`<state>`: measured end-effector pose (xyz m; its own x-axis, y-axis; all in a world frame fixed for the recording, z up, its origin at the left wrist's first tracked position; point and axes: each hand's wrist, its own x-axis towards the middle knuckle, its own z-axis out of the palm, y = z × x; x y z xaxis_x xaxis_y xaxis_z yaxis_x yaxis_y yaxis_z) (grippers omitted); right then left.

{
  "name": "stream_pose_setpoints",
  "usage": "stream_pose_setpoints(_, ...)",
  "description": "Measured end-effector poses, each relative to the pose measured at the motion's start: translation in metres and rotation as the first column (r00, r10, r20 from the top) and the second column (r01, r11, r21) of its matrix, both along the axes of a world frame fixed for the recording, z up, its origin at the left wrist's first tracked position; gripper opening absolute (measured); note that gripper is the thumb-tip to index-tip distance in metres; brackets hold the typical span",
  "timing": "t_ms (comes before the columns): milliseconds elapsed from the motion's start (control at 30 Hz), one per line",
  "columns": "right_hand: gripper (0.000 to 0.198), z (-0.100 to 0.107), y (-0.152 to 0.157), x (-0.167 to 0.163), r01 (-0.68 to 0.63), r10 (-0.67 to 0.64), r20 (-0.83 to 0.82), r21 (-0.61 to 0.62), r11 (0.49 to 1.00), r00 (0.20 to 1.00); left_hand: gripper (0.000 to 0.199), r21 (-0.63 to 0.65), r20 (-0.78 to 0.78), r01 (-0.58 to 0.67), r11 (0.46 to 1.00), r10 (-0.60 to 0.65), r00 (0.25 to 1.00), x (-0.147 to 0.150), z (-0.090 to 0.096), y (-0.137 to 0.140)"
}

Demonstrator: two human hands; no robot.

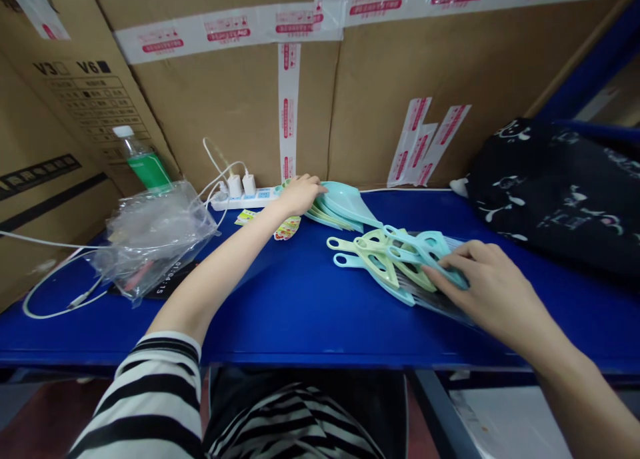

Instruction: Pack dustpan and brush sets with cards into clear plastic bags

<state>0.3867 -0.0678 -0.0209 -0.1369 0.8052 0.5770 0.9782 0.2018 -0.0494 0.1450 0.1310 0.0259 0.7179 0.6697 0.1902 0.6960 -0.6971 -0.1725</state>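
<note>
My left hand [301, 194] reaches to the back of the table, its bent fingers closed on the rim of a light blue dustpan [345, 199]. That dustpan tops a stack of blue and pale green ones, partly behind my hand. On the right, my right hand [483, 282] pinches a light blue hand brush [433, 246] by its wide head. It lies over several more brushes, such as a pale green brush [373, 249], with ring-ended handles pointing left. Their bristles are partly hidden beneath my hand. Small colourful printed cards [287, 228] lie beside the left hand.
A white power strip [250, 199] with chargers and cables stands behind the left arm. Further left are clear plastic bags [155, 229], a green-labelled bottle [145, 162] and a dark timer display [170, 279]. A black patterned bag [555, 186] sits right; cardboard [225, 99] walls the back.
</note>
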Motion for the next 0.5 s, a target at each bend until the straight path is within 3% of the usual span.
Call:
stream_pose_setpoints(133,0.061,0.001,0.005,-0.006,0.038,-0.040,0.069,0.034,0.999,0.997,0.049,0.004,-0.009,0.002,1.000,-0.001,1.000,0.003,0.000,0.002)
stream_pose_setpoints(267,0.065,-0.002,0.010,-0.016,-0.013,0.004,0.130,0.070,0.997,0.991,0.043,0.029,0.037,-0.007,1.000,0.006,0.999,0.006,0.003,0.002)
stream_pose_setpoints(500,0.055,-0.005,0.008,-0.019,-0.005,0.003,0.085,0.030,1.000,0.996,0.041,-0.010,-0.029,-0.019,1.000,0.019,0.999,0.007,0.006,0.009)
